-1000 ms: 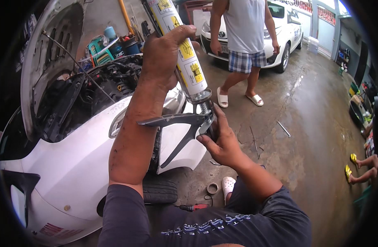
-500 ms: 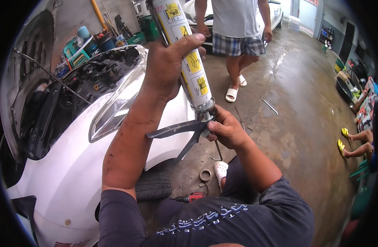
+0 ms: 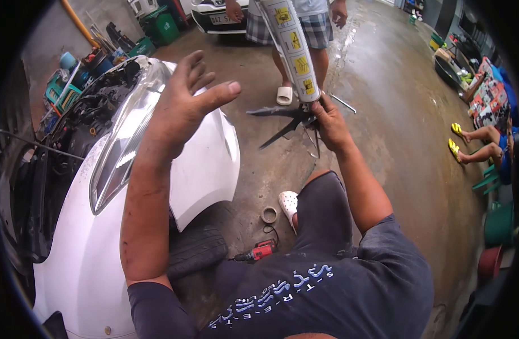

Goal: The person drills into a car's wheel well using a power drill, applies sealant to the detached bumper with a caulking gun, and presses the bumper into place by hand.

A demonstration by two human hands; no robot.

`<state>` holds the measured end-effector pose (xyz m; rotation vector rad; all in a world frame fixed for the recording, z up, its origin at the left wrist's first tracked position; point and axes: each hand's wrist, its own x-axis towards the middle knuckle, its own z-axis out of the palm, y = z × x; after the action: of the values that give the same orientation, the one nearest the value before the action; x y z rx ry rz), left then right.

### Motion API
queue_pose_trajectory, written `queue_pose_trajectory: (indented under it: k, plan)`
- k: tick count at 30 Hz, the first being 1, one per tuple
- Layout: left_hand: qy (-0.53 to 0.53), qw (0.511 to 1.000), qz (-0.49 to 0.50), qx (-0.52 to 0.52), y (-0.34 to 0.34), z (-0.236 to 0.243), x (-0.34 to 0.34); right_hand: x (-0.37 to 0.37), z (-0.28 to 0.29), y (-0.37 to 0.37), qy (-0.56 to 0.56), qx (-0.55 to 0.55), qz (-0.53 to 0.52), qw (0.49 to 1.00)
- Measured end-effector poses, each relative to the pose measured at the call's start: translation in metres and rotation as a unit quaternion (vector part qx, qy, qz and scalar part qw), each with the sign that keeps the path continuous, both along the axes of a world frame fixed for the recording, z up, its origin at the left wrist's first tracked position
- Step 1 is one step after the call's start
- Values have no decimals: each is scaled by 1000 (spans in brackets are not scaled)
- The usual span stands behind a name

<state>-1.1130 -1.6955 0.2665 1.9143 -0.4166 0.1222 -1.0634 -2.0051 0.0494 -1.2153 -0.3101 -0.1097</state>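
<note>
My right hand [image 3: 331, 125] grips a caulking gun [image 3: 282, 120] at its back end, beside the black handle and trigger. A white sealant cartridge [image 3: 296, 52] with yellow pictures sits in the gun, pointing up and away from me. My left hand [image 3: 183, 110] is off the gun, to its left, fingers spread and empty. Below that hand is the white front fender [image 3: 205, 169] of a car with its bonnet up.
A person in checked shorts [image 3: 321, 34] stands just beyond the gun. On the floor lie a red power drill [image 3: 258, 250], a tape roll [image 3: 269, 214] and a metal rod [image 3: 343, 104]. A tyre [image 3: 197, 251] is under the fender. Someone's legs [image 3: 482, 144] show at the right.
My left hand has let go of the cartridge and opened, moving left. My right hand has moved up and to the right with the caulking gun. The view has shifted.
</note>
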Motion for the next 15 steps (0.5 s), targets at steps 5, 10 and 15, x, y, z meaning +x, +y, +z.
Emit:
queue_pose_trajectory:
  k: [5, 10, 15]
  plan:
    - [-47, 991, 62, 111, 45, -10, -63, -17, -98, -132, 129, -108, -190, 967]
    - [-31, 967, 164, 195, 109, -35, -103, -98, -255, -200, 305, -180, -308, 883]
    - [2, 931, 249, 267, 142, -45, -132, -169, -377, -202, 446, -188, -326, 812]
